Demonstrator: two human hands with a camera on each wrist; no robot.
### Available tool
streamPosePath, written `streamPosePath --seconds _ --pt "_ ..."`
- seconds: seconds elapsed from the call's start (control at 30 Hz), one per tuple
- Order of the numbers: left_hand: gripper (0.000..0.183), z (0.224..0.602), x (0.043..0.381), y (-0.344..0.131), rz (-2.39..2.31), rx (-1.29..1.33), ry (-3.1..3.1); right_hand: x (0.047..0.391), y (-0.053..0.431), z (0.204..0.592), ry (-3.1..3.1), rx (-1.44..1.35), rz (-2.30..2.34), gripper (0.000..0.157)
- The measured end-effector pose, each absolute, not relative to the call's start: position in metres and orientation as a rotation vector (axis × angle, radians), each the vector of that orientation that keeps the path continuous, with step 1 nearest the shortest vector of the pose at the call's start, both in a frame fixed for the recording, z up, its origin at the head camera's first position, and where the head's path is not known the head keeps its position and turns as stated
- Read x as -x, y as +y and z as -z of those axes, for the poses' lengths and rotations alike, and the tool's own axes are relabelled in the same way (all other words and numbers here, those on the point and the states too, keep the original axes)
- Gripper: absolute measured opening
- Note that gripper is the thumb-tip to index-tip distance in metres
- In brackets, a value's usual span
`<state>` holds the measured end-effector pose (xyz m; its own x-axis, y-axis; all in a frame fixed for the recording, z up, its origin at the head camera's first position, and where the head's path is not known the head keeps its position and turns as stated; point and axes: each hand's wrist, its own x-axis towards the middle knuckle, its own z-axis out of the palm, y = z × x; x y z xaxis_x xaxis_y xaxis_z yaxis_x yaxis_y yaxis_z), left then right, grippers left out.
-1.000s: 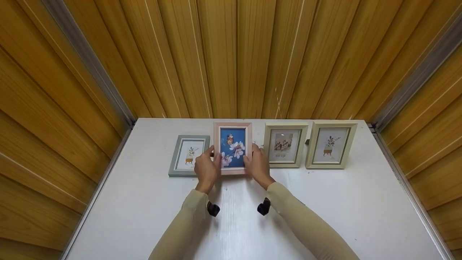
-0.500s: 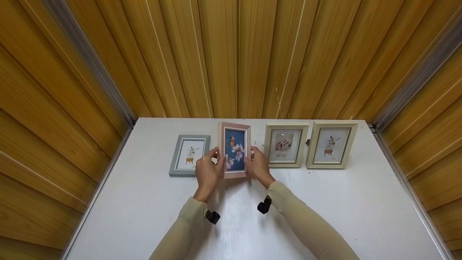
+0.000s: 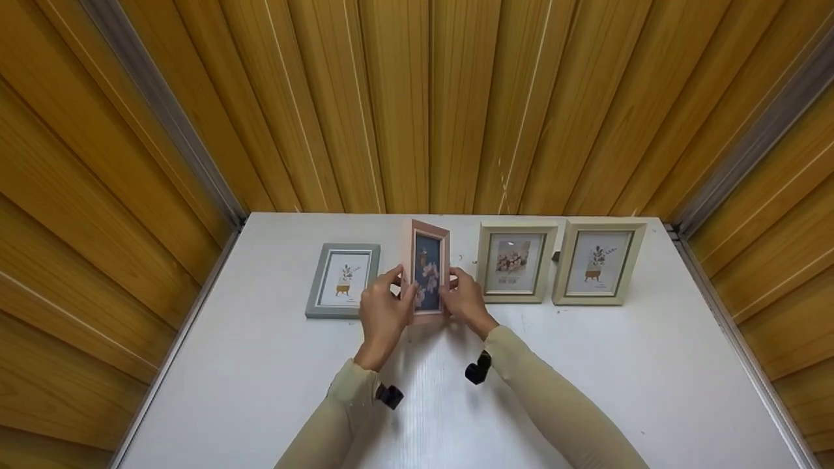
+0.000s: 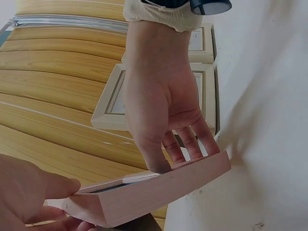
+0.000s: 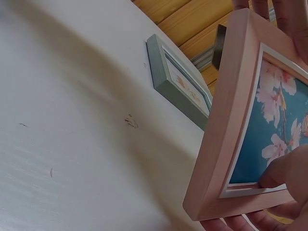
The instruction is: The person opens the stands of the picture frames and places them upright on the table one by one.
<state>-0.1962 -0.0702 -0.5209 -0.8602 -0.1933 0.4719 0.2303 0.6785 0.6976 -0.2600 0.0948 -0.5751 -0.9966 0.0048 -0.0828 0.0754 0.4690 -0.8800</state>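
A pink photo frame [image 3: 428, 260] with a blue flower picture is held between both hands above the white table, its face turned toward the right. My left hand [image 3: 383, 312] grips its left side, the thumb along the front edge. On the opposite side, my right hand [image 3: 466, 301] pinches the frame, with its thumb [image 5: 276, 174] over the front rim and fingers behind. In the left wrist view a dark piece [image 4: 139, 224] shows at the frame's back. Left of the hands is a grey-green photo frame [image 3: 344, 273], partly overlapped by the left hand.
Two cream photo frames stand to the right, one with a flower photo [image 3: 513, 260] and one with a plant drawing [image 3: 594, 264]. Wood-patterned panels [image 3: 417, 104] rise behind and beside the white table [image 3: 430, 417]. Black wrist cameras sit below both hands.
The pink photo frame has turned so its left edge comes forward and its face points right. The left hand has shifted right with it; the right hand has barely moved.
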Motion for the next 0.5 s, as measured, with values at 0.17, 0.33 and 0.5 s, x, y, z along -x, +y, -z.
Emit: streamPosePath --seconds 0.17,0.33,0.5 --pt "0.044 0.5236 0.197 -0.071 1.082 0.005 -2.388 0.2602 0.0953 0.5769 2.67 -0.06 1.567 0.045" --pt "0.045 0.5233 0.1961 -0.0705 1.06 -0.015 -2.393 0.2605 0.0957 0.5774 2.684 -0.041 1.569 0.044" --pt "0.044 0.5223 0.1955 -0.069 1.161 0.022 -2.368 0.2603 0.0964 0.577 2.672 -0.021 1.587 0.043"
